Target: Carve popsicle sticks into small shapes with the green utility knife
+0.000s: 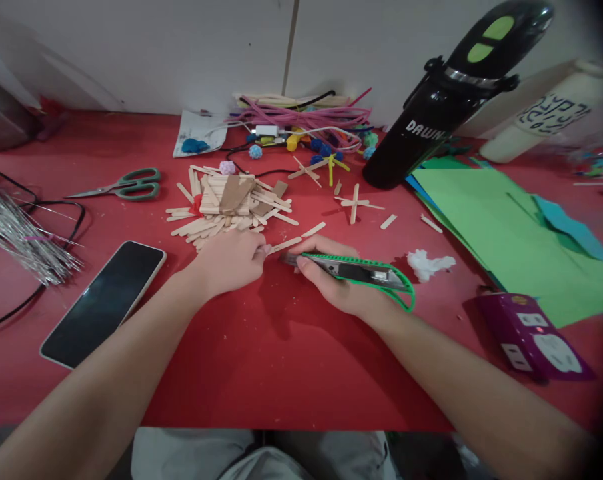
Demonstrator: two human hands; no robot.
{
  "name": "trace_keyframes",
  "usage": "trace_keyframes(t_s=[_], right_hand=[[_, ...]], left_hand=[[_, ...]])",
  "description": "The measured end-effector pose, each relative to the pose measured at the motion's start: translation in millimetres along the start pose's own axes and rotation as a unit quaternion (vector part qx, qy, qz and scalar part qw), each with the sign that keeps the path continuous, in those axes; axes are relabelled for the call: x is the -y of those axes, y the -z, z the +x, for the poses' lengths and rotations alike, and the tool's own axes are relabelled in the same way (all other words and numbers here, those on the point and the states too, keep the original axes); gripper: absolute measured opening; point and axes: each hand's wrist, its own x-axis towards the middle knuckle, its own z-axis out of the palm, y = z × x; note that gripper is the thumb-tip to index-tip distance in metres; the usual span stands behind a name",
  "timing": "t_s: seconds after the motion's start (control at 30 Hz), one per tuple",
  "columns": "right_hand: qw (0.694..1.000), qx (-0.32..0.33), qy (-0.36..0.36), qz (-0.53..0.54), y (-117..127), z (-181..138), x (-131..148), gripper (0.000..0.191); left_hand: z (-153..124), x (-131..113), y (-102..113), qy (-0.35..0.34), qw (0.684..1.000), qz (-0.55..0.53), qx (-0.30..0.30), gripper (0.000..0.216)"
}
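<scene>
My left hand (234,263) is closed in a pinch on one end of a wooden craft stick (287,244), low over the red table. My right hand (326,270) grips a green utility knife (374,274), its tip pointing left toward that stick. Whether the blade touches the wood I cannot tell. A short cut piece of stick (314,229) lies just beyond the tip. Behind my left hand is a heap of craft sticks (231,200) with brown cardboard scraps on top. Farther right, sticks are crossed into a star shape (354,203).
Scissors (131,185), a phone (106,300) and silvery pipe cleaners (26,237) lie on the left. A black bottle (421,113) stands at the back right, near green paper sheets (521,233). Crumpled tissue (430,265) and a purple power socket (534,337) lie by my right arm.
</scene>
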Motion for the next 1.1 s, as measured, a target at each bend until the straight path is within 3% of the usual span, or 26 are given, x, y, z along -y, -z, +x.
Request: trace_keyframes(t_s=[0.23, 1.1], right_hand=[[0.998, -0.039, -0.001, 0.055, -4.4, 3.4, 1.6, 0.023], [0.999, -0.038, 0.021, 0.013, -4.1, 2.9, 4.6, 0.025]], left_hand=[[-0.1, -2.1, 2.9, 0.007, 1.0, -0.015, 0.008, 0.034], [0.2, 3.4, 2.4, -0.009, 1.0, -0.013, 0.016, 0.033]])
